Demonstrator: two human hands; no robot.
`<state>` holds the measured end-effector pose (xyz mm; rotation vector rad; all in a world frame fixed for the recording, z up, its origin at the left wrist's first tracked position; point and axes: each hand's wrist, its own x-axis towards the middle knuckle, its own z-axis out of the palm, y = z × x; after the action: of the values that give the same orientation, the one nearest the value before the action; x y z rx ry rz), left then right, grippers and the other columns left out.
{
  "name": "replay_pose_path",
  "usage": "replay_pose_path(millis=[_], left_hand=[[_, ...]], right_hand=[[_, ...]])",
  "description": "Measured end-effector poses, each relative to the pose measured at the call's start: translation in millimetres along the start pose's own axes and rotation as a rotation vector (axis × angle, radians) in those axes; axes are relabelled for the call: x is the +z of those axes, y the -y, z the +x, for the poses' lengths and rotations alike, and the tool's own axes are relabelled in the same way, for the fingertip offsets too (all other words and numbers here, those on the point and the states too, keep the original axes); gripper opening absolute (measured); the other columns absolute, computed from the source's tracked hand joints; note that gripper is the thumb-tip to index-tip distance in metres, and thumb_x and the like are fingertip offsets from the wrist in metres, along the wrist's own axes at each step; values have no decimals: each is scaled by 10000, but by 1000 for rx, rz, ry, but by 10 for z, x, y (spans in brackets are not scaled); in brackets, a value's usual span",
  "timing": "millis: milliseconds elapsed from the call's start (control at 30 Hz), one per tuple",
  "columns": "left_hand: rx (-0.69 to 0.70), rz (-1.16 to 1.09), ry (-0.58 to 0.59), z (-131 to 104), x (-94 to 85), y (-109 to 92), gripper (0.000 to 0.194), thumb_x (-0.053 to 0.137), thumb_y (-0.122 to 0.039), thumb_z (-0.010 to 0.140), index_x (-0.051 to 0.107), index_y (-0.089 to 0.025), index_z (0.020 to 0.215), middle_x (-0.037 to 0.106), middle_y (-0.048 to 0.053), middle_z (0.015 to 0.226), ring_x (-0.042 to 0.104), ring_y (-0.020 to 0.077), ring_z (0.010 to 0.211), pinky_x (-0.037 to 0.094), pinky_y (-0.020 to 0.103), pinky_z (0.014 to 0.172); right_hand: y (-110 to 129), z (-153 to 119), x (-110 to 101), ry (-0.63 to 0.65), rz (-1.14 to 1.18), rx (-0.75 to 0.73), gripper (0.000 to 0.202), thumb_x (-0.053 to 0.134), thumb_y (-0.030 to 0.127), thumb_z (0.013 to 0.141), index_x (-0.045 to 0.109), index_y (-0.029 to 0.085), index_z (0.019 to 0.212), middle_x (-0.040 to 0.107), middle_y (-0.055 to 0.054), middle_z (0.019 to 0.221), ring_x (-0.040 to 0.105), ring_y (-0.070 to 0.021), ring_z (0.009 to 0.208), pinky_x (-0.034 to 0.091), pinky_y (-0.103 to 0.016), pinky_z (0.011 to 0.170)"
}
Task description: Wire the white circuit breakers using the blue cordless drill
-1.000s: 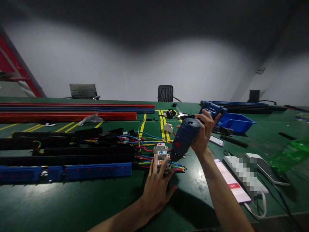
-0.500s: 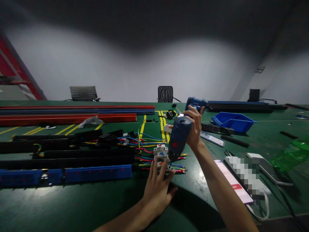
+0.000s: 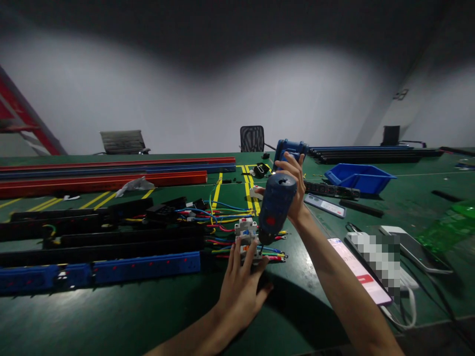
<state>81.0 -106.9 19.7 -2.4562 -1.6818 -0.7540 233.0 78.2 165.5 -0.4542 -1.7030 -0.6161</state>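
My right hand [image 3: 295, 190] is wrapped around the handle of a blue cordless drill [image 3: 276, 205], its battery end up by the wrist side and its chuck pointing down. The thin bit reaches the right side of a small white circuit breaker [image 3: 245, 251] with an orange switch. Around that breaker my left hand [image 3: 241, 284] rests its outstretched fingers, holding it against the table; the thumb stands apart. More white breakers [image 3: 245, 226], one with a blue switch, lie just behind the fingers. Coloured wires [image 3: 222, 242] with crimped ends run past the breakers on both sides.
Blue socket strips [image 3: 146, 268] and black strips [image 3: 133, 240] lie left. Long red and blue rails [image 3: 104, 180] are farther back. On the right are a blue bin [image 3: 359, 175], a lit phone [image 3: 361, 272], a white device with cables [image 3: 374, 257] and a green bottle [image 3: 451, 227].
The view has shifted slightly, moving the scene a little up and left. Both hands, the drill and the breaker keep about the same arrangement.
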Motion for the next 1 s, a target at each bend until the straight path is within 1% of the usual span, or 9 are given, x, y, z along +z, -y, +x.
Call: replay_pose_path(millis=[133,367,467,533,667,767,867,1000], left_hand=[[1,4,-12,-1,4,-7,573,623,-592,853,536,-398,1386,164,-5,1645,72,444,1498,305,638,1163],[16,9,-29,7,-9,-20,596,649,-584,838,528,-402,1392,160,-10,1647,87,450,1495,306,658,1154],[11,9,-26,6,-12,-27,589,642,-586,842,530,-404,1391,167,-11,1645,89,451,1495,309,658,1153],[11,9,-26,4,-11,-29,586,647,-583,839,538,-402,1386,174,-9,1644,92,449,1495,314,648,1156],[3,9,-19,0,-11,-31,575,640,-590,841,551,-400,1376,180,-14,1643,96,444,1495,307,636,1166],[-6,2,-6,1,-20,-34,564,623,-601,848,558,-395,1369,182,-15,1642,82,442,1498,298,639,1169],[-17,-4,2,4,-28,-38,554,621,-593,853,560,-393,1366,182,-16,1642,67,436,1502,287,639,1175],[-13,-9,3,11,-26,-43,553,632,-578,851,554,-402,1370,183,-23,1641,66,434,1502,290,640,1173]], right_hand=[[-2,9,-10,-59,39,-13,561,714,538,821,418,312,1240,608,-37,1259,472,-306,1360,220,-618,1214],[-21,13,-31,-81,23,10,552,705,530,830,422,310,1250,599,-34,1262,472,-305,1355,205,-622,1219],[-31,1,-30,-83,37,13,556,720,499,823,430,303,1255,600,-34,1260,463,-303,1361,201,-625,1219],[-32,-4,-30,-80,46,17,522,713,473,834,437,304,1243,604,-35,1252,472,-303,1354,210,-627,1218],[-14,-11,-30,-50,51,9,375,626,354,907,437,315,1229,603,-29,1251,476,-284,1358,222,-626,1217],[9,-15,-28,-48,68,-4,317,563,261,930,450,314,1222,603,-24,1252,458,-270,1377,213,-633,1217],[19,-20,-27,-44,85,-9,319,555,227,927,459,310,1219,602,-22,1261,437,-267,1394,203,-636,1217],[10,-25,-27,-41,70,-4,359,579,238,914,443,328,1233,597,-9,1279,446,-261,1388,190,-627,1223]])
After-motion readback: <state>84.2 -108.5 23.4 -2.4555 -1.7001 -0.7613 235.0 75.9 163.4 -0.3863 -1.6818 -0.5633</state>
